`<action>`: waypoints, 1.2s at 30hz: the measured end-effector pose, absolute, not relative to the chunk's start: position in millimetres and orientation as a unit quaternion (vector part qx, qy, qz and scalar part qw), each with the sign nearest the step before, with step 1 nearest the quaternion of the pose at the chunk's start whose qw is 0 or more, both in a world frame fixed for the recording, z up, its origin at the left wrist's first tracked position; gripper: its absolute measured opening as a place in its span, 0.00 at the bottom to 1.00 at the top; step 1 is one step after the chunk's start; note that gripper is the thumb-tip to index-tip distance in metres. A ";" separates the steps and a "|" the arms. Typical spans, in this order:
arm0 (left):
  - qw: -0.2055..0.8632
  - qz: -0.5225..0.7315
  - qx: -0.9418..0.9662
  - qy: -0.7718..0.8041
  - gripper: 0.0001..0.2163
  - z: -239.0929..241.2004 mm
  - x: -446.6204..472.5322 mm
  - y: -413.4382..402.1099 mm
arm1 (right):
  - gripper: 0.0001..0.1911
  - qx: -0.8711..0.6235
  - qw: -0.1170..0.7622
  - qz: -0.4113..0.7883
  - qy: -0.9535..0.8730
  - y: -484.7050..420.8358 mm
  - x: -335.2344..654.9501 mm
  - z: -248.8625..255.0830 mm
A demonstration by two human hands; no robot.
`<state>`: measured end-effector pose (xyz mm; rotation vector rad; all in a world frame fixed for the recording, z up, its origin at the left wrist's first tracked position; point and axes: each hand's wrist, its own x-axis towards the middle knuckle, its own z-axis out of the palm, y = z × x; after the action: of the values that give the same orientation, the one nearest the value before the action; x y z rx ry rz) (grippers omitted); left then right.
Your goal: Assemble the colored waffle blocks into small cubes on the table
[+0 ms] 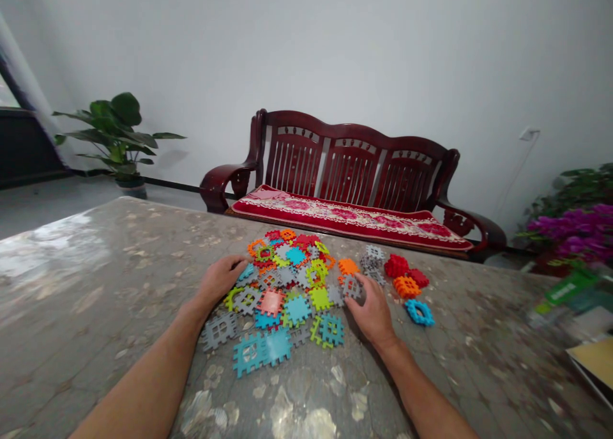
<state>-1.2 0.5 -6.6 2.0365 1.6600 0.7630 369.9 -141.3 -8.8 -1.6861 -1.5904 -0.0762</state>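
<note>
A pile of flat, colourful interlocking plastic tiles (287,285) lies spread on the marble table (96,311): blue, grey, green, orange and red pieces. My left hand (221,278) rests on the pile's left edge, fingers curled over a blue tile (247,272). My right hand (371,308) sits at the pile's right side, fingertips on a grey tile (352,287). Assembled blocks lie to the right: a grey one (373,260), a red one (396,266), an orange one (406,287) and a blue ring piece (420,312).
A dark wooden bench (349,170) with a red cushion stands behind the table. A potted plant (117,135) is at the far left, purple flowers (575,231) at the right. Green packaging and a box (587,337) lie on the table's right edge.
</note>
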 end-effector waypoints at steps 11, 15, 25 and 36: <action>0.209 0.281 0.721 0.598 0.20 -4.9 -1.0 -0.7 | 0.29 -0.653 0.331 -0.050 -0.679 -154.8 370.4 11.0; 0.211 0.273 0.723 0.599 0.22 -5.8 -1.3 -0.1 | 0.29 -0.649 0.313 -0.027 -0.693 -154.6 370.1 9.7; 0.224 0.280 0.706 0.610 0.20 -2.1 0.4 -1.9 | 0.30 -0.636 0.336 -0.010 -0.694 -154.0 368.4 7.5; 0.206 0.274 0.726 0.596 0.22 -6.9 -2.5 1.7 | 0.29 -0.616 0.288 0.035 -0.732 -149.0 359.1 4.0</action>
<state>-2.5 1.7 -6.9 2.0218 1.6613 0.7643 359.1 -149.0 4.0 -1.6461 -1.9542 0.0943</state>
